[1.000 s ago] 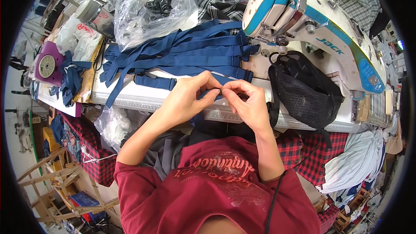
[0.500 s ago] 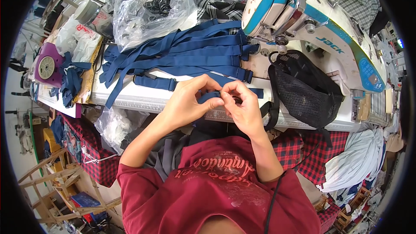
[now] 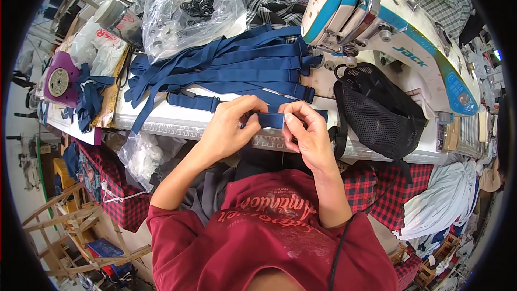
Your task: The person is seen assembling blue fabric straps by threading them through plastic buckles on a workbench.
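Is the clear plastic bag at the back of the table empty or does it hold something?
It holds something. Small black rings show through the clear plastic bag, gathered near its top.

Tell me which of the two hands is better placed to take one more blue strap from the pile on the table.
Left, probably. The left hand lies nearer the pile of blue fabric straps, which spreads up and to the left. The right hand pinches the short blue strap piece and sits nearer the black mesh bag.

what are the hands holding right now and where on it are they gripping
Both hands pinch one short navy strap: the left hand grips its left end, the right hand its right end, fingertips on the top edge.
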A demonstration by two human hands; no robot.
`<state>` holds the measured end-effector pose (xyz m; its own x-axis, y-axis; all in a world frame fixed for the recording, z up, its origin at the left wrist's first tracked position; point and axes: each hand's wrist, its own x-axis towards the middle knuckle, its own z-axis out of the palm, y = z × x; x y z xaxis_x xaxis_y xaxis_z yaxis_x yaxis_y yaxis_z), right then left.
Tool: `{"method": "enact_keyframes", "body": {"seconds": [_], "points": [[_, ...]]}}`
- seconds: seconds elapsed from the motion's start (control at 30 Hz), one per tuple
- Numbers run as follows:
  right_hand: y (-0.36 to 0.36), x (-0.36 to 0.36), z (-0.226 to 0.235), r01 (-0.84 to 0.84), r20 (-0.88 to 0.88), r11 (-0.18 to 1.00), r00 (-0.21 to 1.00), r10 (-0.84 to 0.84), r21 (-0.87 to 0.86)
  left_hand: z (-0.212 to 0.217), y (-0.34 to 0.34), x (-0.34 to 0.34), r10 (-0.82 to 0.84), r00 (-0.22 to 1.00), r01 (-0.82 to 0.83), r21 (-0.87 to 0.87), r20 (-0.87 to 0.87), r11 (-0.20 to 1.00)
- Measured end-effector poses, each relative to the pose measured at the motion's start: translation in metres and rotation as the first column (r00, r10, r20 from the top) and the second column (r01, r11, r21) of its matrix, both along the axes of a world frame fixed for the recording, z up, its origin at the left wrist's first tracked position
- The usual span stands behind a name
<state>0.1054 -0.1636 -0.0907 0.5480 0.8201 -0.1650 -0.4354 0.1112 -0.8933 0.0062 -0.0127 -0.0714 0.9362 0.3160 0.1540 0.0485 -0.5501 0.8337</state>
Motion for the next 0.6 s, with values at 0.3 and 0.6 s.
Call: {"method": "enact_keyframes", "body": {"seconds": [0.3,0.6], "points": [[0.001,-0.005,0.006,-0.001,0.105,0.999,0.994,0.005,-0.044,-0.006,-0.001,-0.006,-0.109,0.992,0.067,-0.451,-0.068,0.890],[-0.002,-0.004,0.004,-0.079,0.200,0.984,0.974,0.110,-0.157,-0.006,0.007,-0.008,-0.182,0.979,0.203,-0.463,0.090,0.863]]}}
